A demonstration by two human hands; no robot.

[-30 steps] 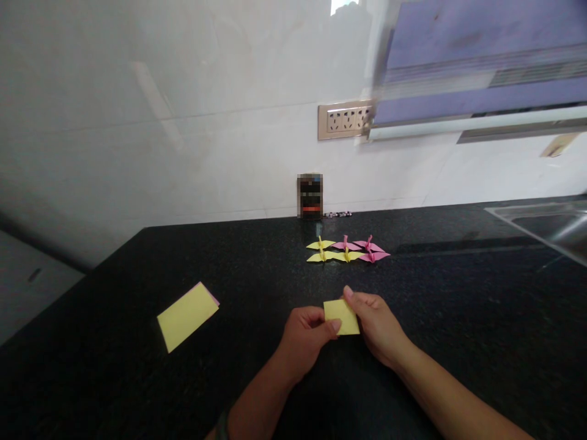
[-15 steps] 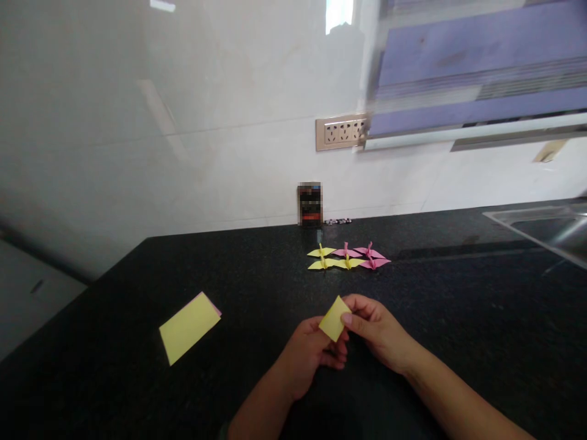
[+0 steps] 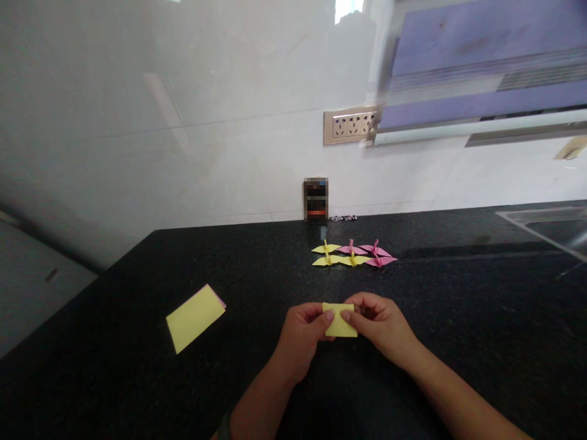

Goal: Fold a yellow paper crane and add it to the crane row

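Note:
A small piece of yellow paper (image 3: 342, 327), squarish and seemingly folded, is pinched between both hands above the dark counter. My left hand (image 3: 302, 333) grips its left side, thumb on the front face. On the opposite side, my right hand (image 3: 380, 321) holds it the same way, with the thumb across the face and the fingers behind. Beyond the hands stand several paper cranes in two rows, among them a yellow crane (image 3: 353, 260) and a pink crane (image 3: 378, 261). Off to the left lies a stack of yellow paper (image 3: 195, 321) with a pink edge (image 3: 217, 296) showing underneath.
A pixelated dark box-like object (image 3: 316, 200) stands against the tiled wall (image 3: 229, 171), beside a small beaded strand (image 3: 343, 218). At the right is a metal sink (image 3: 550, 217). Above are wall sockets (image 3: 351, 125) and a purple panel (image 3: 449, 55).
The yellow paper has turned from a diamond pose to lying level between the hands. My left thumb now presses its front face. The whole view has shifted slightly.

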